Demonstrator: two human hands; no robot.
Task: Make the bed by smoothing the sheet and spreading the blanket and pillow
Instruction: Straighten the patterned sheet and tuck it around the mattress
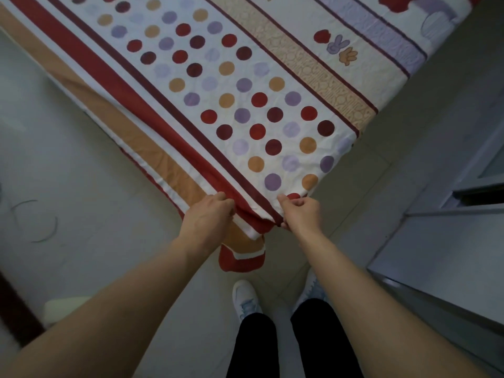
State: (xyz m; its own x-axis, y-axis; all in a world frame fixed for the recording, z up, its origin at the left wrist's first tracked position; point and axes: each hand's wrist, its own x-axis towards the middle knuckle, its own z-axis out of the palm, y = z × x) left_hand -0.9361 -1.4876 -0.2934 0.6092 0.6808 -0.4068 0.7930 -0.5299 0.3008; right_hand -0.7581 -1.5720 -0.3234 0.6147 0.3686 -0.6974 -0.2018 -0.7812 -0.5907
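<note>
the spotted, striped sheet (245, 91) lies across the bed, its near corner drooping over the pale floor (68, 173). a grey cabinet (436, 255) stands to the right. the left grip (208, 218) curls round the sheet's edge at that corner; the right grip (301, 212) pinches the edge just beside it. white shoes (245, 296) stand below.

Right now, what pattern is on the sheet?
The sheet has red, purple and orange dots on white, beside red and tan stripes; head view.
</note>
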